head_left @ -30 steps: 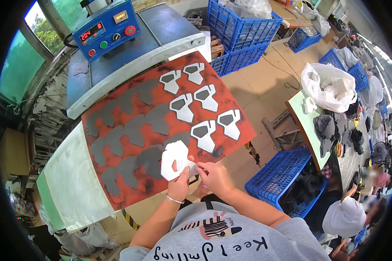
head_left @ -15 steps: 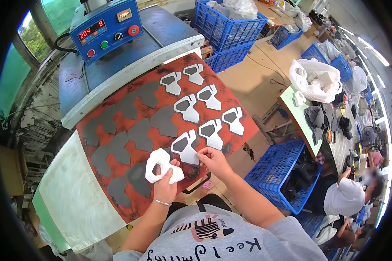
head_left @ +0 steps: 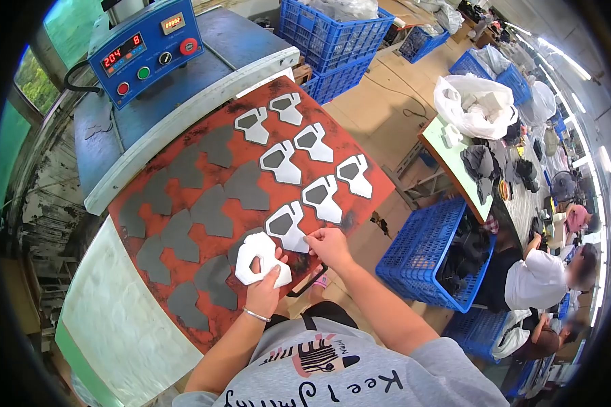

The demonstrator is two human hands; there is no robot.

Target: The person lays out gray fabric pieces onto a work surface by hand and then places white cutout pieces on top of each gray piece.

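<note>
My left hand (head_left: 263, 293) grips a stack of white cut-out pieces (head_left: 268, 252), each with an opening through the middle. It is held just above the red board (head_left: 183, 261). With thumb and fingertips together, my right hand (head_left: 331, 248) pinches the lower right corner of a white cut-out piece (head_left: 293, 239) lying on a dark grey piece. Beyond it, several more grey pieces carry white cut-outs (head_left: 322, 199), and grey shows through their openings. To the left are several bare grey pieces (head_left: 212, 211). Part of the grey piece nearest my left hand is hidden by the stack.
A blue machine control box (head_left: 146, 54) with lit displays stands at the board's far side. A pale sheet (head_left: 115, 305) lies left. Blue crates (head_left: 428, 261) stand at right and behind. A green-topped table (head_left: 455, 166) holds a white bag (head_left: 478, 108). A co-worker (head_left: 536, 281) sits at right.
The white piece under my right fingertips has shifted to lie more evenly over its grey piece. My left hand still holds the stack. The whole view has shifted slightly.
</note>
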